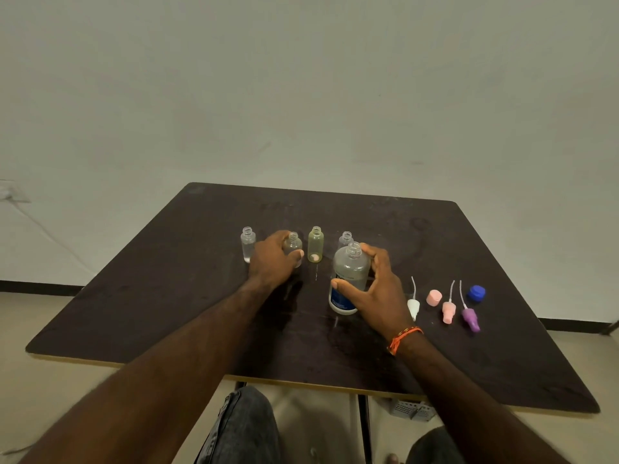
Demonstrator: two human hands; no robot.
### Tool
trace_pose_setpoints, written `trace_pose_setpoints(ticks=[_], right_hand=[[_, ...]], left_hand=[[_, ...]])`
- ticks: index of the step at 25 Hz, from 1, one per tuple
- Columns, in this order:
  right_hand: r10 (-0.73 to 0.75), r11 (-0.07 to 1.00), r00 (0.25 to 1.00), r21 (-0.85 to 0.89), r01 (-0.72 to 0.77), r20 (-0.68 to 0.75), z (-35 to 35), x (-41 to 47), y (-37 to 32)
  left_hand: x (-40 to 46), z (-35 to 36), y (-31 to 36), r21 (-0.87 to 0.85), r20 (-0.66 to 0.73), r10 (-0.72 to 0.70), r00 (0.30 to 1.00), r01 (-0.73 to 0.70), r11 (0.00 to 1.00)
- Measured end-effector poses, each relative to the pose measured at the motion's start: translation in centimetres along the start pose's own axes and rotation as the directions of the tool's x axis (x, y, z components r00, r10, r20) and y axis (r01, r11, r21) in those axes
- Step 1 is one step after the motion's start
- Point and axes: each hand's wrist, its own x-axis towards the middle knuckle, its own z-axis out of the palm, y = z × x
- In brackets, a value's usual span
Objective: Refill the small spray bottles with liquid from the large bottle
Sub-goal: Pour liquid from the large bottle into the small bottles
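Several small uncapped bottles stand in a row on the dark table (pixel 167 296): a clear one (pixel 248 244) at the left, a second clear one (pixel 293 244), a yellowish one (pixel 315 244) and another clear one (pixel 345 238) partly hidden behind the large bottle. My left hand (pixel 273 259) grips the second clear bottle. The large clear bottle (pixel 350 272) with a blue label stands upright and uncapped. My right hand (pixel 378 286) wraps round it, thumb on the label.
Right of the large bottle lie a white spray head (pixel 413 304), a pink cap (pixel 434 297), a pink spray head (pixel 449 311), a purple spray head (pixel 470 318) and a blue cap (pixel 476 293). A grey basket (pixel 412 410) sits under the table's near edge. My knees are below.
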Motion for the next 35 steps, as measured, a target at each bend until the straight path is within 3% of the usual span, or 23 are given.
trace_pose_setpoints(ticks=[4, 9, 14, 20, 23, 35], right_hand=[[0.026, 0.997, 1.000, 0.078, -0.026, 0.005, 0.2, -0.3, -0.2], [0.043, 0.989, 0.999, 0.140, -0.042, -0.007, 0.3, 0.1, -1.0], [-0.066, 0.979, 0.996, -0.191, 0.077, 0.064, 0.0, 1.2, -2.4], [-0.118, 0.748, 0.970, -0.623, 0.228, 0.214, -0.1, 1.4, -2.9], [-0.105, 0.701, 0.960, -0.665, 0.257, 0.261, -0.1, 1.1, -2.6], [-0.122, 0.597, 0.943, -0.737, 0.318, 0.309, -0.6, 0.9, -2.6]], left_hand=[[-3.1, -1.0, -0.6, -0.028, 0.068, 0.072, 0.995, -0.070, 0.997], [-6.2, -1.7, -1.5, 0.042, -0.004, 0.115, 0.993, -0.115, 0.993], [-6.9, -3.4, -1.6, 0.145, 0.028, 0.248, 0.968, -0.249, 0.958], [-7.2, -3.8, -1.0, 0.228, 0.126, 0.332, 0.935, -0.353, 0.907], [-6.9, -3.4, -0.9, 0.287, 0.160, 0.310, 0.937, -0.344, 0.894], [-6.1, -3.0, -1.3, 0.250, 0.180, 0.330, 0.927, -0.367, 0.896]])
